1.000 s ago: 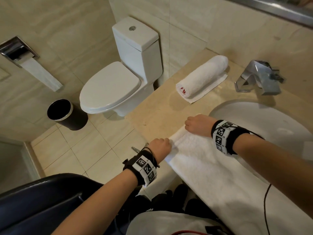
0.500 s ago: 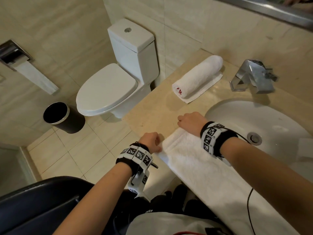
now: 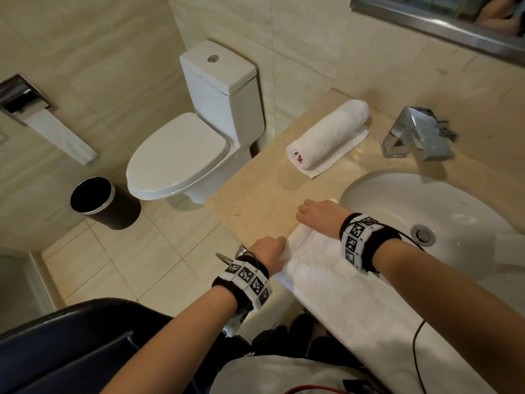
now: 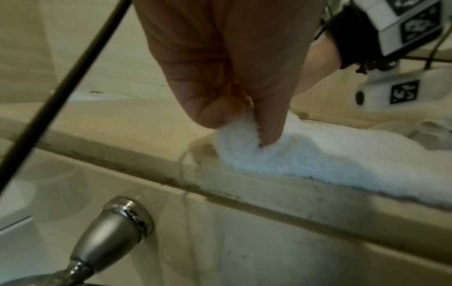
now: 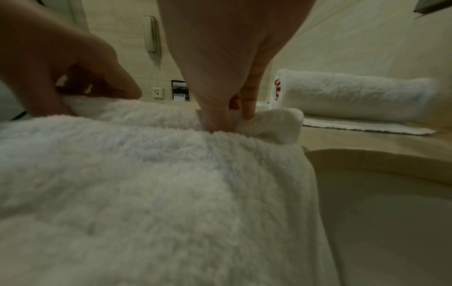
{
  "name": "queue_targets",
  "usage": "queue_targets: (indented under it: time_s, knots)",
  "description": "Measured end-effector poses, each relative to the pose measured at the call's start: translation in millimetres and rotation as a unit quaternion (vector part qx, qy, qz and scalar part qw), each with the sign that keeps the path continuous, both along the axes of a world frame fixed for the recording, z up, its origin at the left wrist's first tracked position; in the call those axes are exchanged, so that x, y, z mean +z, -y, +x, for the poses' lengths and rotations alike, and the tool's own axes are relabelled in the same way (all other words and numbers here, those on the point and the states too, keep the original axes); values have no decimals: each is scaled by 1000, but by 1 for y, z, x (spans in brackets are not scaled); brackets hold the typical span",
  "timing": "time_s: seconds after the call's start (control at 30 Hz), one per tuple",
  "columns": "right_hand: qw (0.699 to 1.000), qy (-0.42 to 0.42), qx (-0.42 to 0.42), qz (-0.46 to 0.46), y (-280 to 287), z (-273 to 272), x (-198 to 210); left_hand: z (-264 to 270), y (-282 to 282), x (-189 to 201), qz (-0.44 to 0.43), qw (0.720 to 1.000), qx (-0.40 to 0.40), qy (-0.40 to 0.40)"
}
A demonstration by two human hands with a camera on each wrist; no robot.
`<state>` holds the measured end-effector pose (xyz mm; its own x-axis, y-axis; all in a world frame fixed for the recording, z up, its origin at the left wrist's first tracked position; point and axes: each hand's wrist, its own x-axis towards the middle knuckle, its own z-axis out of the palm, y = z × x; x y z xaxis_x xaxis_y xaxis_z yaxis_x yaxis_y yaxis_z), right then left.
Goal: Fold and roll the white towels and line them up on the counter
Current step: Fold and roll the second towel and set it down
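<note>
- Two towels count here: the flat towel (image 3: 341, 285) lies along the front edge of the table (image 3: 264, 194), partly over the sink (image 3: 426, 209) rim, its far end turned over into a thin first roll.
- Compared with a second ago, that far end has gone from a lifted edge to a small curl tucked under both hands, so I judge the folding done and the rolling just begun.
- Most of the length toward the person is not yet rolled.
- Left hand (image 3: 268, 251) sits at the roll's near-edge end; the left wrist view shows thumb and finger pinched together on the terry edge (image 4: 234, 135).
- Right hand (image 3: 318, 216) sits on the roll's end by the sink, fingers (image 5: 247, 104) curled down and clamped on the curl, a stub of roll poking out beside them.
- Both hands have stayed on the same end of the towel, shifting only slightly.
- Farther back, well apart from the hands, the rolled towel (image 3: 326, 135) with a red mark rests near the wall, its loose flap under it.
- Beside it stands the faucet (image 3: 417, 135); off the table are a toilet (image 3: 181, 155) and a bin (image 3: 99, 200).
</note>
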<state>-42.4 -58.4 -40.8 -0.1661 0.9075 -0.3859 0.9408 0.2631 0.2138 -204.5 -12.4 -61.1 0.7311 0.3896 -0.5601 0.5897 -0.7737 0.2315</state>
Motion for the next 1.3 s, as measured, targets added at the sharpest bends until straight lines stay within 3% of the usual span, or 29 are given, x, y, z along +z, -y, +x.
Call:
queue_targets:
  time_s: [0.13,0.27,0.43,0.5,0.63,0.77,0.87,1.0,1.3]
  knots:
    - [998,-18,-17,-53,7,11,-7,-2,10,-1,28,999,-29,2]
    - [997,-57,-42,-32,11,13,-11,-7,15,5,90,989,-117,-4]
    - [992,-91,-66,-53,25,17,-10,-7,11,7,79,982,-173,8]
    - [985,-132,-95,-54,27,20,-12,-4,9,5,49,989,-135,34]
    - [963,-200,-173,-44,20,21,-14,-3,-1,5,-51,996,30,74]
    - [973,-168,-133,-88,11,19,-13,-7,-6,10,-145,972,180,47]
    - [980,-132,-101,-110,9,16,-12,-2,-5,7,-144,974,172,6]
    - [990,-61,-88,-96,10,6,-7,7,2,9,-79,992,94,-42]
    - [996,-14,-69,-55,17,-4,1,14,1,14,4,999,39,-20]
